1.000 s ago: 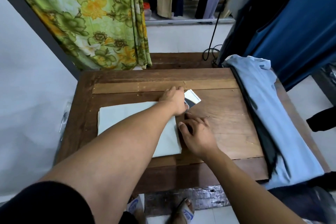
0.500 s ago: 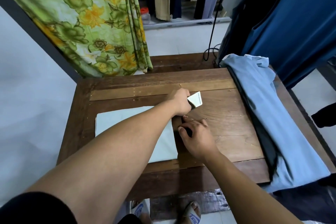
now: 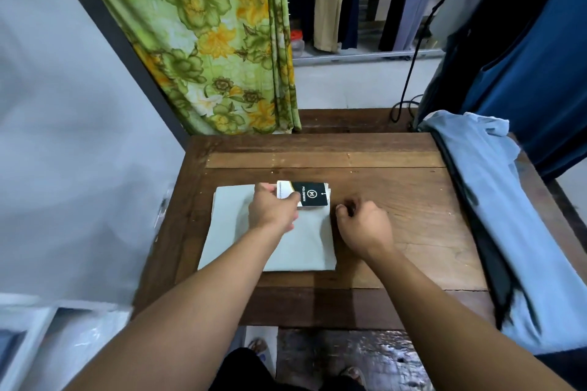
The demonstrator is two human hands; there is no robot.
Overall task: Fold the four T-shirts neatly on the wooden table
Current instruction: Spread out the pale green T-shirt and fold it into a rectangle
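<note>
- Pale grey-green cloth, the folded shirt (image 3: 241, 241), lies flat and square on the left half of the worktop (image 3: 397, 187), its near edge short of the front of the worktop.
- Fingers of the left hand (image 3: 273, 209) are clamped on a black-and-white tag (image 3: 309, 194) at the far right corner of the folded shirt. If the tag is fastened to the cloth, as it likely is, a tug could lift that corner and open the top layer.
- Tucking the tag underneath looks like the step in hand. A stiff card pushed in carelessly may bend, or leave a ridge that spoils the flat face.
- Just right of the shirt's edge, the right hand (image 3: 365, 225) rests on the wood with its fingers curled. Whether they pinch anything cannot be told. Nothing visibly pins the shirt down, so the whole square may slide left when the tag is pushed.
- On the right side a blue shirt (image 3: 495, 194) lies unfolded over a dark garment (image 3: 486, 247). Both hang over the near edge and might slip to the floor if knocked.
- Dragging the blue shirt across could also catch the finished fold and rumple it.
</note>
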